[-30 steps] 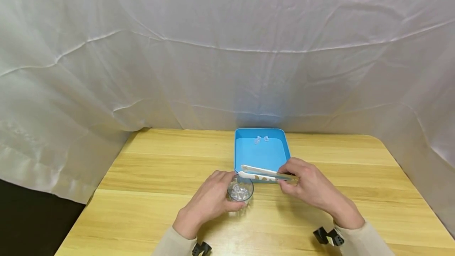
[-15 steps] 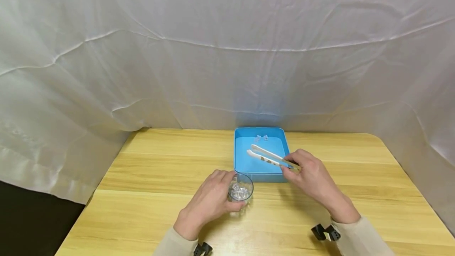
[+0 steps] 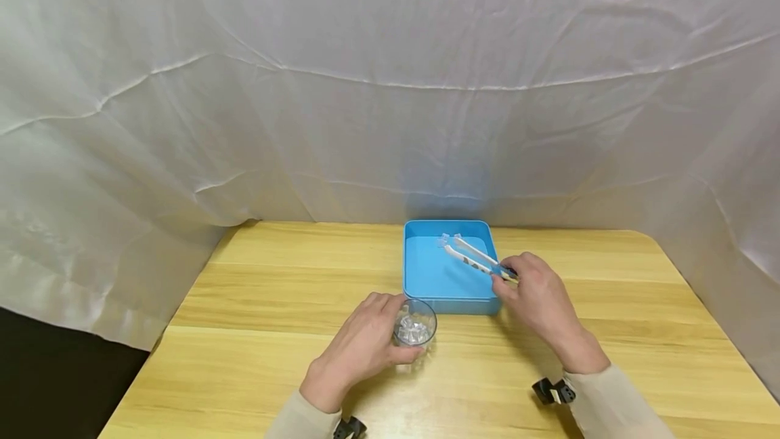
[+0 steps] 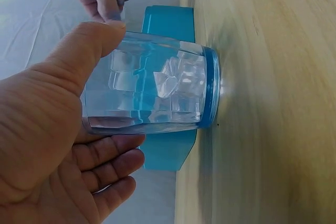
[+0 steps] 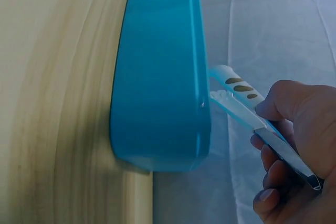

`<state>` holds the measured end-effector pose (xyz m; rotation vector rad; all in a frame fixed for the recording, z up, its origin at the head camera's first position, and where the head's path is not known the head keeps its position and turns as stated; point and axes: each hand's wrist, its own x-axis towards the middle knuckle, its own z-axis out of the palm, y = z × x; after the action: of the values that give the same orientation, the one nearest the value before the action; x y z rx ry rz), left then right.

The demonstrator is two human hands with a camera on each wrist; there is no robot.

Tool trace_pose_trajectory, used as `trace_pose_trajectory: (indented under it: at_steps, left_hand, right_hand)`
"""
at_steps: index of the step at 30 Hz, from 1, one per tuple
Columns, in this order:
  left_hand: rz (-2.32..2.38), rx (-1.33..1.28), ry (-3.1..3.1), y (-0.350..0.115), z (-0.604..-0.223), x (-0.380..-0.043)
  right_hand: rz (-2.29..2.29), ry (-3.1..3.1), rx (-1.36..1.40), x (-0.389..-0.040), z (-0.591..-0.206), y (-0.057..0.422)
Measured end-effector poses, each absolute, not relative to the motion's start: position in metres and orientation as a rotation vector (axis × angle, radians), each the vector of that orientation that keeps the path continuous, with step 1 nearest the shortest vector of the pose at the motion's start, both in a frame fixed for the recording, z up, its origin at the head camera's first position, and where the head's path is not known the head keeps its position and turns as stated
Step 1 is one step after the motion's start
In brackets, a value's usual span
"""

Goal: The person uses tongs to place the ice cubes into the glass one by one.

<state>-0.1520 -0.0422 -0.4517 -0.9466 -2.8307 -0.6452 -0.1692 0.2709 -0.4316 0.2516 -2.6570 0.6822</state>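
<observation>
My left hand (image 3: 365, 337) grips a clear glass (image 3: 415, 324) by its side, thumb on the near side and fingers behind. Several clear ice-like cubes (image 4: 181, 80) lie at the glass's bottom, and its base stands on the table. With my right hand (image 3: 539, 293) I pinch a pair of tongs (image 3: 472, 259), white-tipped with brown spots and metal toward the handle end. The tongs' arms are spread and reach over the rim into a blue tray (image 3: 426, 283). Their tips are right at a few clear cubes (image 3: 443, 240) near the tray's back wall.
The blue tray stands on the wooden table (image 3: 274, 303), just behind the glass. A pale fabric curtain (image 3: 390, 120) hangs behind the table and along its sides. Each wrist carries a small black camera mount (image 3: 553, 391).
My right hand has carried the tongs from above the glass to the back of the tray, tips now by the cubes. The left hand keeps its grip on the glass.
</observation>
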Motion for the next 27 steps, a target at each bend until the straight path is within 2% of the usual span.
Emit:
trace_pose_trajectory:
  at_steps: [27]
  left_hand:
    - [-0.653, -0.945, -2.842, -0.042, -0.453, -0.153]
  right_hand:
    - [0.480, -2.747, 0.103, -0.204, -0.447, 0.262]
